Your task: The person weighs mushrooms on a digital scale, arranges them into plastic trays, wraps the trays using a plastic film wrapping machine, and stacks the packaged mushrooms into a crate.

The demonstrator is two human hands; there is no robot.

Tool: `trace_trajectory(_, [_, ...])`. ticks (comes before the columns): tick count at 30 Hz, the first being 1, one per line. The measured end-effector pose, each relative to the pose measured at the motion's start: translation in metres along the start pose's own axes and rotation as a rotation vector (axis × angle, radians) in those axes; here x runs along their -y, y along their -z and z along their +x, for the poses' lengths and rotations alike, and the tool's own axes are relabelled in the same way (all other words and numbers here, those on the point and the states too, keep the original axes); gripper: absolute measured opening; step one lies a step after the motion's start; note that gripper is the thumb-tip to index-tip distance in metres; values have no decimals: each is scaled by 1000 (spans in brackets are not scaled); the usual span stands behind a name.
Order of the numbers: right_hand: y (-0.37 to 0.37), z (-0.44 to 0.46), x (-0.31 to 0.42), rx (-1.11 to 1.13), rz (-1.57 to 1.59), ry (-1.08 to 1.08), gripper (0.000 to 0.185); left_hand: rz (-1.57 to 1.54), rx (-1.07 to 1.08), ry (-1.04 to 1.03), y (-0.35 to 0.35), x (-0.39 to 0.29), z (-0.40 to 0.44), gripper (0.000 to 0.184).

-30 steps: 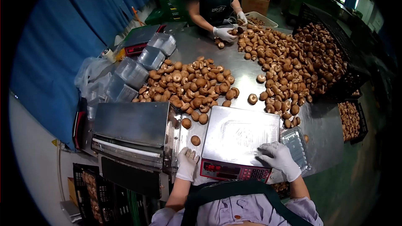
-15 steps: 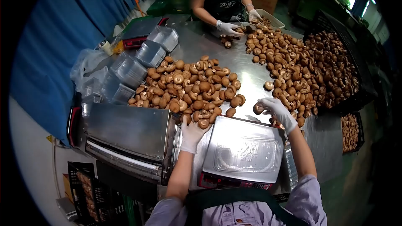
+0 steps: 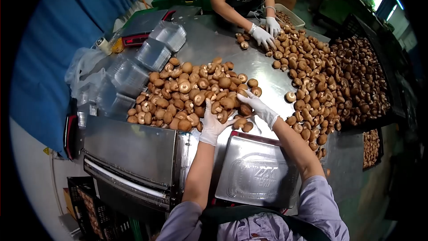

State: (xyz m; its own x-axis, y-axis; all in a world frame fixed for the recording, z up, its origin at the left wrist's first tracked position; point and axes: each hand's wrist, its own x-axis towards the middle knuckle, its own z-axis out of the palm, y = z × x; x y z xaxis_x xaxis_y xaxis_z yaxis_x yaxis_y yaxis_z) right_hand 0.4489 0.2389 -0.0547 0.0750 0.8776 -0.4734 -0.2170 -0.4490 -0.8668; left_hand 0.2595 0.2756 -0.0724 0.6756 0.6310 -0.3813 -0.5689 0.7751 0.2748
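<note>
A heap of brown shiitake mushrooms [image 3: 178, 91] lies on the steel table in front of me. My left hand [image 3: 212, 127], in a white glove, is at the heap's near edge, its fingers spread apart against the mushrooms. From the right, my right hand [image 3: 261, 108], also gloved, reaches over the heap's edge. Its fingers are stretched apart and touch mushrooms; some of the fingertips are hidden among them. Just below my hands sits a scale [image 3: 258, 172] with a bare metal pan.
A larger mushroom pile [image 3: 312, 80] spills from a black crate [image 3: 394, 102] at right. Clear plastic trays [image 3: 129, 76] line the left, beside a metal wrapping machine [image 3: 129, 145]. Across the table, a co-worker's gloved hands [image 3: 263, 35] touch mushrooms. Another scale [image 3: 142, 22] stands behind the trays.
My right hand has moved left from beside the large pile, where it held a mushroom, to the nearer heap. My left hand has shifted slightly right. The co-worker's hands have come closer together.
</note>
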Motion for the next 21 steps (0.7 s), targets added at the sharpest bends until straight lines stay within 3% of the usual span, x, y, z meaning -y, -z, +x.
trace_trajectory(4, [-10,-16,5,46,90,40,75,-15,16,93,1,-5,-15,76])
trace_trajectory(8, [-17,-24,2,28,-65,152,67,-2,-94,74,9,0,-27,65])
trace_trajectory(10, [-18,-29,3,44,-119,192,67,-20,19,56,19,2,-22,60])
trace_trajectory(16, [-20,-46,25,-6,-86,193,70,-56,91,68,-10,-6,-19,54])
trace_trajectory(21, [-20,-83,47,-98,-133,402,67,55,140,29,-58,-10,-37,51])
